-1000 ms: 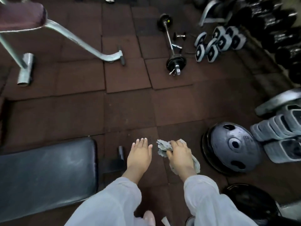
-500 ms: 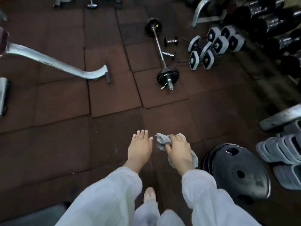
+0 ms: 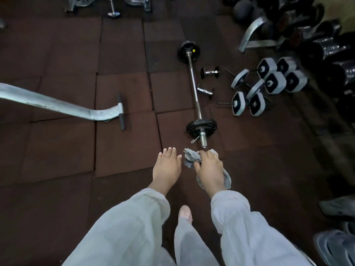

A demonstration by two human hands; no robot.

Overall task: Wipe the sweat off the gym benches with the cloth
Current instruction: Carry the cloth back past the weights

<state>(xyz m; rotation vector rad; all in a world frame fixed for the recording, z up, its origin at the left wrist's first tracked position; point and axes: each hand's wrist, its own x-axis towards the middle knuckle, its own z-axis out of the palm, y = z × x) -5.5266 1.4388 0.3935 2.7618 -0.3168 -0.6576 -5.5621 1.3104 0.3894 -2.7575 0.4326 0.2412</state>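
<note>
My right hand [image 3: 209, 169] grips a crumpled grey cloth [image 3: 190, 159], which bunches out past my thumb and trails under my wrist. My left hand [image 3: 167, 167] is held flat beside it, fingers straight and together, touching nothing. Both hands hover over the dark red rubber floor tiles. No bench pad is in view; only a grey metal bench leg [image 3: 57, 106] with a black foot bar reaches in from the left.
A short barbell [image 3: 196, 93] with black plates lies on the floor just ahead of my hands. Two small chrome dumbbells [image 3: 209, 72] and several grey-and-black dumbbells [image 3: 269, 83] lie to its right. Dark weights crowd the right edge. My foot [image 3: 185, 213] shows below.
The view has swung forward: the black bench pad and the big weight plates at lower right have left the frame. The barbell now lies closer to my hands. Hands keep their pose.
</note>
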